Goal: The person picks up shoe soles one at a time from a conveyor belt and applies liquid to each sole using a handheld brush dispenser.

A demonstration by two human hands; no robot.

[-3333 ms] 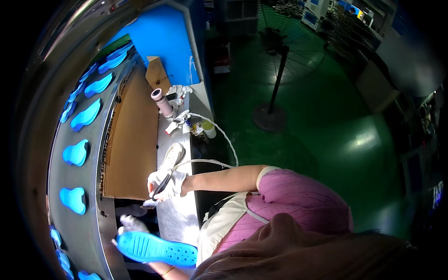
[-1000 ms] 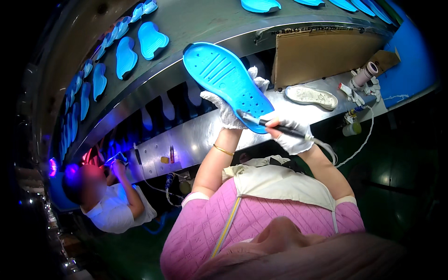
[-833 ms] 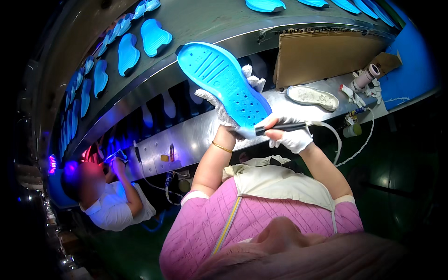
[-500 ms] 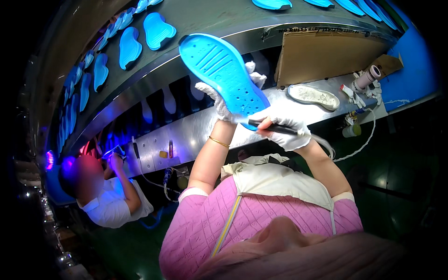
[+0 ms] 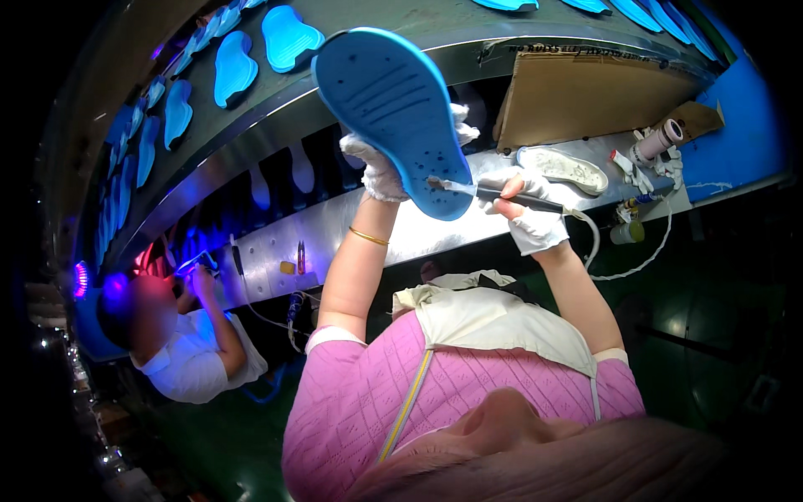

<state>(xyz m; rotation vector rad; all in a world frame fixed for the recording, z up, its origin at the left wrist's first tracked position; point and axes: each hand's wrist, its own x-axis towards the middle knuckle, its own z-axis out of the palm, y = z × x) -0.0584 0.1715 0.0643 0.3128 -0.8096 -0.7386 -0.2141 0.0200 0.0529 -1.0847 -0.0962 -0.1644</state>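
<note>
Above the silver metal counter (image 5: 428,239), the white-gloved left hand (image 5: 381,171) held a blue foot-shaped sole (image 5: 389,117), while the right hand (image 5: 527,216), its grip pinching a black-handled brush (image 5: 487,193), had shifted inward from the sole's edge, apparently continuing brushing.

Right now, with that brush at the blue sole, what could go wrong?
The brush could slip off the blue sole onto the left hand gripping it. The white tube curving from its back end might snag. The right hand might bump the white shoe-shaped piece just beyond it on the bench.
</note>
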